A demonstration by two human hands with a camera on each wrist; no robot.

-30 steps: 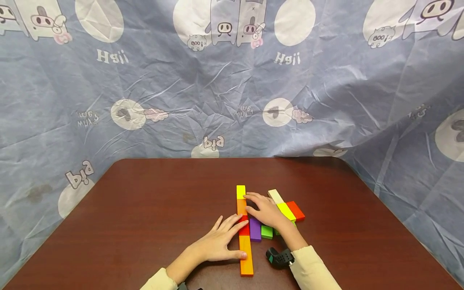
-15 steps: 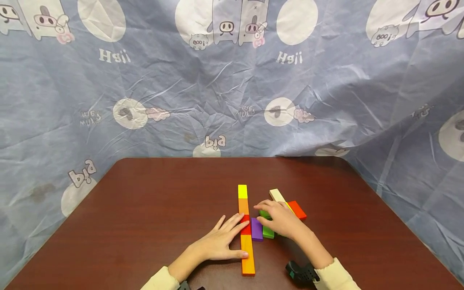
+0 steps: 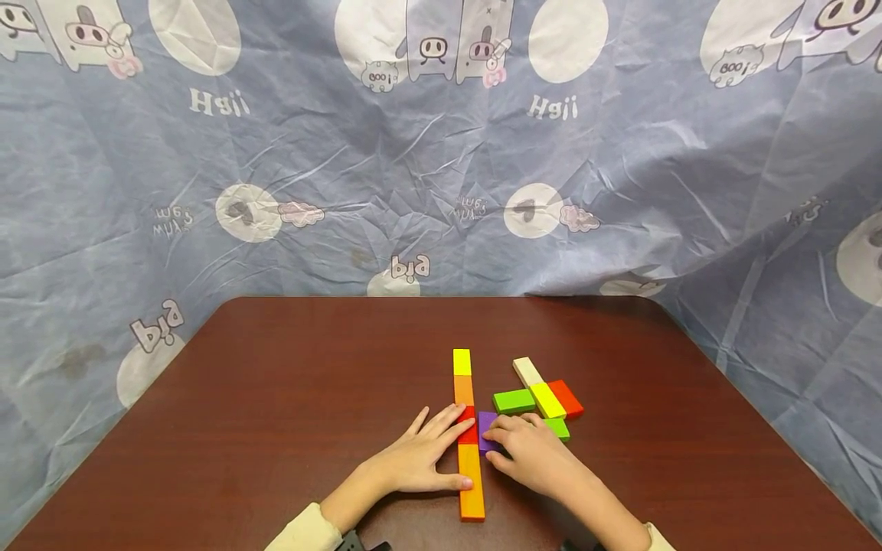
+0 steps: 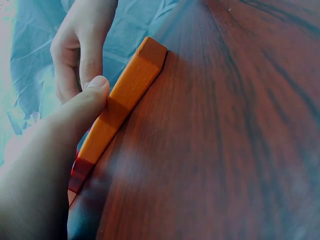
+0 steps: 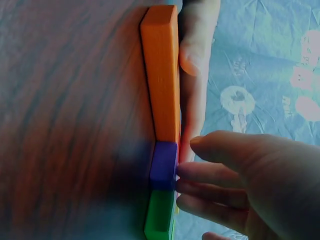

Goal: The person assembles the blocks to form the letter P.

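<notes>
A straight row of wooden blocks lies on the table in the head view: yellow [image 3: 462, 362], light orange [image 3: 464, 389], red [image 3: 468, 435] and a longer orange block [image 3: 472, 493] nearest me. My left hand [image 3: 420, 459] is spread over it from the left, fingertips on the red block and thumb on the long orange one. To the row's right is a purple block [image 3: 485, 421], partly hidden by my right hand [image 3: 534, 451]. That hand's fingertips are at the purple block's top, as the right wrist view shows. A green block [image 5: 160, 212] adjoins the purple one there.
Right of the row lie a green block [image 3: 514, 401], a yellow block [image 3: 547, 399], a cream block [image 3: 527, 371], a red block [image 3: 566, 398] and another green block [image 3: 556, 428]. A patterned cloth [image 3: 441, 153] hangs behind the dark table [image 3: 310, 367].
My right hand has left the far part of the row and come back toward me to the purple block, uncovering a green block and the yellow one. The left hand stays in place.
</notes>
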